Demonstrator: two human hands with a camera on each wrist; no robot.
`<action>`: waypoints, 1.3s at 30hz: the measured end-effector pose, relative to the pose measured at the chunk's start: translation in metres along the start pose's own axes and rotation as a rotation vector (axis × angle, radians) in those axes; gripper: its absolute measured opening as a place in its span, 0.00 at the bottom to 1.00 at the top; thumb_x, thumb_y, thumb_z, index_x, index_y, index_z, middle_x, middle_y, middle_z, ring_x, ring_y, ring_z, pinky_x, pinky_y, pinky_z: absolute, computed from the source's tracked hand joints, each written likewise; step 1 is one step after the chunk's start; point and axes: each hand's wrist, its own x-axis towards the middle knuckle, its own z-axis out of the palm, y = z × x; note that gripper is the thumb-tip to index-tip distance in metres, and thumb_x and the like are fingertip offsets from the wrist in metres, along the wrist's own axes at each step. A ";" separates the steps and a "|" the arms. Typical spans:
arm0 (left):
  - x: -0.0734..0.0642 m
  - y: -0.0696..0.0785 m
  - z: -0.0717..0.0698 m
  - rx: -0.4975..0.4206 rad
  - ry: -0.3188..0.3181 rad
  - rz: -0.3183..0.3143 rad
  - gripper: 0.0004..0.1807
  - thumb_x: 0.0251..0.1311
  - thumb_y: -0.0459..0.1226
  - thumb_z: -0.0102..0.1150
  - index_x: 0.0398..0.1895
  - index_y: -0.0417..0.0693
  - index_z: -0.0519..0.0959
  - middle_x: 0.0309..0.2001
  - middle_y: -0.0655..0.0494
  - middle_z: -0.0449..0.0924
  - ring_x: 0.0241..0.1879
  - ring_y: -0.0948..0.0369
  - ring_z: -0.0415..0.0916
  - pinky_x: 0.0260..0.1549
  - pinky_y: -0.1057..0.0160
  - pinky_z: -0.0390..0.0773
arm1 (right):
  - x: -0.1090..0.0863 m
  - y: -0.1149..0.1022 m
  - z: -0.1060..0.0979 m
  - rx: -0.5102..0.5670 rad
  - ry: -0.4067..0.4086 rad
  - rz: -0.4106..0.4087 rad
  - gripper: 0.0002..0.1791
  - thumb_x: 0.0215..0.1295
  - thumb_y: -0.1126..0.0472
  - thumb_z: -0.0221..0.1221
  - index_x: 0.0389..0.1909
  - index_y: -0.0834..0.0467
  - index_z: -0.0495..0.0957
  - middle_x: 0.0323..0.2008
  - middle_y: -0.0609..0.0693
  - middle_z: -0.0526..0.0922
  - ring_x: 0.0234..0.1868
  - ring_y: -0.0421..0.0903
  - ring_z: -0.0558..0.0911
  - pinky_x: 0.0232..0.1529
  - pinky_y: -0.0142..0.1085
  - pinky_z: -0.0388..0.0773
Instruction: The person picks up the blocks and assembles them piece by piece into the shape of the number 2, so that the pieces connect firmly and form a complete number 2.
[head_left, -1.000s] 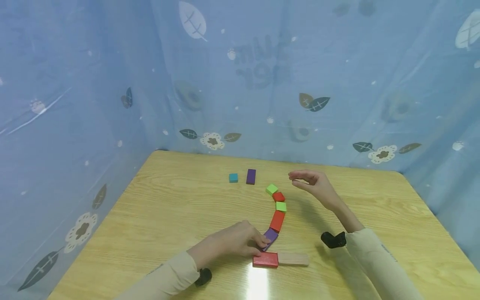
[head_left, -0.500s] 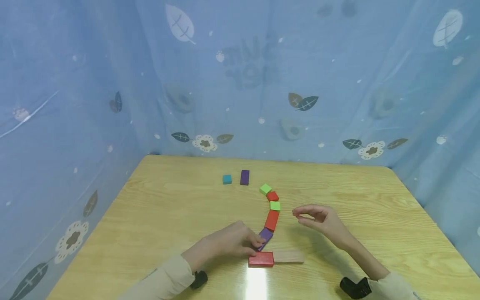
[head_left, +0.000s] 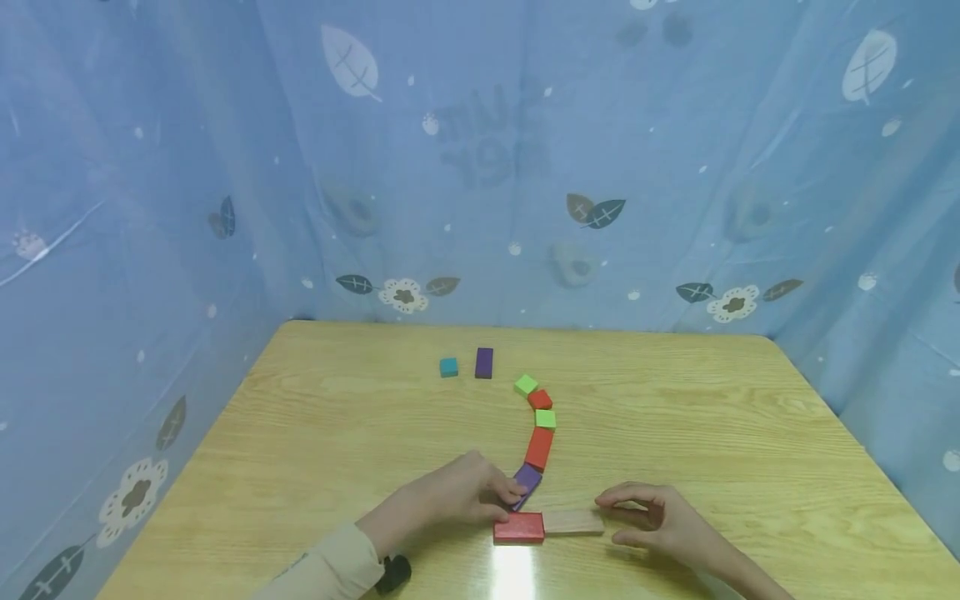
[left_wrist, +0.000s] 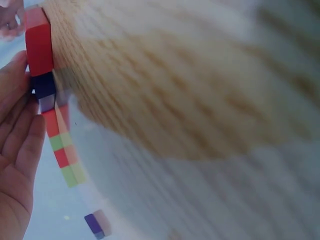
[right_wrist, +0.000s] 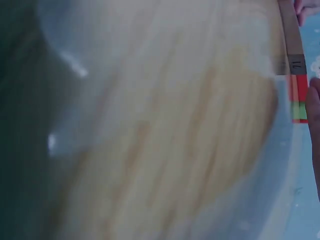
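My left hand (head_left: 461, 492) pinches a purple block (head_left: 528, 482) with curled fingers, its thumb by the corner of a red block (head_left: 518, 527). In the left wrist view, thumb and fingertips lie along the purple block (left_wrist: 45, 90), beside the tall red block (left_wrist: 39, 45). A plain wooden block (head_left: 573, 522) touches the red block end to end. Just right of its free end, my right hand (head_left: 667, 525) hovers with fingers apart and nothing between them. The right wrist view shows the wooden block (right_wrist: 291, 35), dark marks on its end.
Beyond the purple block curves a row: a long red block (head_left: 539, 449), a green block (head_left: 545, 419), a small red block (head_left: 540, 400) and another green block (head_left: 526, 385). Farther back lie a dark purple block (head_left: 484, 363) and a blue cube (head_left: 448, 367).
My right hand has come down and toward me, from above the far right of the row to beside the wooden block. My left hand stays at the purple block; the head view has shifted slightly.
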 end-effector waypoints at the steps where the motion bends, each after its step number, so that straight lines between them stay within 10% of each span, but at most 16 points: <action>1: 0.000 0.000 0.000 -0.001 0.000 0.000 0.14 0.59 0.40 0.65 0.47 0.45 0.84 0.51 0.58 0.81 0.52 0.68 0.76 0.51 0.75 0.72 | -0.001 0.000 0.001 -0.026 0.011 0.010 0.22 0.58 0.76 0.60 0.55 0.75 0.70 0.53 0.68 0.75 0.58 0.41 0.76 0.57 0.37 0.72; 7: 0.000 0.002 0.000 0.009 0.005 -0.005 0.14 0.58 0.39 0.65 0.47 0.45 0.84 0.51 0.57 0.81 0.52 0.67 0.76 0.52 0.75 0.72 | 0.003 -0.004 0.015 -0.423 0.121 0.090 0.23 0.54 0.59 0.69 0.51 0.63 0.79 0.47 0.55 0.83 0.51 0.36 0.79 0.52 0.28 0.76; 12: 0.000 0.004 -0.002 0.009 0.002 -0.019 0.14 0.58 0.39 0.65 0.46 0.45 0.84 0.51 0.57 0.81 0.52 0.67 0.76 0.52 0.74 0.72 | 0.014 -0.007 0.028 -0.762 0.138 -0.010 0.23 0.48 0.51 0.72 0.45 0.55 0.82 0.41 0.44 0.84 0.44 0.38 0.81 0.47 0.30 0.79; 39: 0.001 0.006 -0.004 0.010 -0.011 -0.021 0.13 0.58 0.38 0.65 0.46 0.43 0.84 0.51 0.56 0.81 0.53 0.67 0.76 0.53 0.74 0.71 | 0.017 -0.001 0.035 -0.906 0.240 -0.041 0.14 0.43 0.60 0.75 0.33 0.50 0.83 0.45 0.48 0.81 0.45 0.49 0.80 0.48 0.35 0.79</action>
